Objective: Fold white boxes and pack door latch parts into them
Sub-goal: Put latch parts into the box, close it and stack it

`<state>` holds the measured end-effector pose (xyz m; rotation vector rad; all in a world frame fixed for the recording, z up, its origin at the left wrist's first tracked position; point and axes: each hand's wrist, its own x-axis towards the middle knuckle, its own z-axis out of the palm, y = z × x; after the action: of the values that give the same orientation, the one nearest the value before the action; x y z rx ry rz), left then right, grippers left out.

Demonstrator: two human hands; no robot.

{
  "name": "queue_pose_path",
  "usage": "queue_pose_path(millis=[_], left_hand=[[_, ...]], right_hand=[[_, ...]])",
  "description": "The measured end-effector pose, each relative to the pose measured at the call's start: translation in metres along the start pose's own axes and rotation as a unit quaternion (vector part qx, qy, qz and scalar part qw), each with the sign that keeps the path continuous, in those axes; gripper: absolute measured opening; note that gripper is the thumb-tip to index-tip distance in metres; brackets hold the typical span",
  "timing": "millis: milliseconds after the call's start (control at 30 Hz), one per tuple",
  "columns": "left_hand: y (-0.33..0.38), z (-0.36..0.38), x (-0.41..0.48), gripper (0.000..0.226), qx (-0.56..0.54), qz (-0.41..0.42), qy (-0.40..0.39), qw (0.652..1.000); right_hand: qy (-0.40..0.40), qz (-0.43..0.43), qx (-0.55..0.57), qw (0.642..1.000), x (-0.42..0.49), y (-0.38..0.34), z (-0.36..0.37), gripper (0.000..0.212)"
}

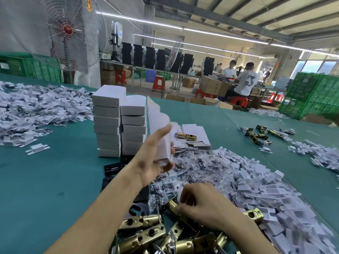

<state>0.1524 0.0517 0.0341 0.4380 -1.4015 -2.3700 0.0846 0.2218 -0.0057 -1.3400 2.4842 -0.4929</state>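
Hands clamp one thing each: left hand (153, 160) white box (158, 125), right hand (202, 206) brass latch (173, 206); two box stacks (108, 123) behind.

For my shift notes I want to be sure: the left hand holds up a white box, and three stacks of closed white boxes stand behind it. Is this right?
Not quite: the head view shows two stacks of closed white boxes, not three. The left hand does hold up a white box.

You have a big fan (68, 30) back left, beside green crates (36, 68). Ahead, two workers (244, 80) sit near red stools (159, 83).
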Motion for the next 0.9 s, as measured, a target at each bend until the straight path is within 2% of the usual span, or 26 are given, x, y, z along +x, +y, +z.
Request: queue_pose_path(millis=[100,233,300,433,500,567,633,700,767,900], left_hand=[[-0.002,-0.005,0.001,0.075,0.007,-0.013,-0.003,1.000],[-0.008,-0.006,0.003,0.080,0.036,0.012,-0.018,0.999],[-0.009,-0.007,0.004,0.082,0.046,0.040,-0.018,0.998],[-0.013,-0.013,0.010,0.082,0.052,0.067,-0.013,0.996],[-0.015,-0.014,0.011,0.085,0.084,0.075,-0.010,0.994],[-0.018,-0.014,0.012,0.086,0.129,0.095,-0.009,0.987],[-0.021,-0.015,0.012,0.086,0.182,0.117,-0.022,0.976],[-0.024,-0.017,0.013,0.086,0.236,0.128,-0.046,0.962],[-0.028,-0.018,0.014,0.083,0.287,0.126,-0.065,0.947],[-0.034,-0.020,0.017,0.084,0.354,0.136,-0.046,0.924]], right_hand=[[-0.025,0.003,-0.055,0.998,-0.003,-0.004,0.004,0.039],[0.019,-0.004,-0.095,0.995,-0.003,-0.009,0.010,0.038],[0.033,0.002,-0.057,0.998,-0.003,-0.010,0.010,0.032],[0.090,0.028,0.117,0.989,0.000,-0.011,0.007,0.024],[0.140,0.060,0.249,0.956,0.004,-0.011,0.004,0.022],[0.172,0.111,0.395,0.895,0.007,-0.009,-0.005,0.019],[0.183,0.131,0.485,0.845,0.007,-0.006,-0.019,0.015],[0.211,0.105,0.496,0.836,0.008,-0.001,-0.033,0.018],[0.277,0.052,0.471,0.836,0.007,0.000,-0.049,0.027],[0.386,-0.067,0.404,0.827,0.004,-0.008,-0.077,0.026]])
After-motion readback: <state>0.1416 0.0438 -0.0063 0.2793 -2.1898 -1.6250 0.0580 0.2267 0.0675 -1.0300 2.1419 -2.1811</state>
